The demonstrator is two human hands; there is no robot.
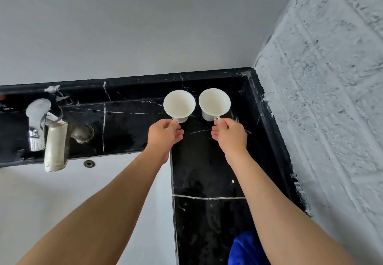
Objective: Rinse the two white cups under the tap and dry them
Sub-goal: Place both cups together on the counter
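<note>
Two white cups, upright, side by side but apart, on the black marble table in the far corner: left cup (179, 105), right cup (214, 103); both interiors look empty. Handles mostly hidden by my fingers. My left hand (164, 133) pinches the left cup's handle; my right hand (230, 133) pinches the right one's. White sink (62, 192) lower left, overflow hole visible. Tap (38, 123) at left, spout wrapped in whitish material. Blue cloth (244, 248), cut off at bottom edge.
</note>
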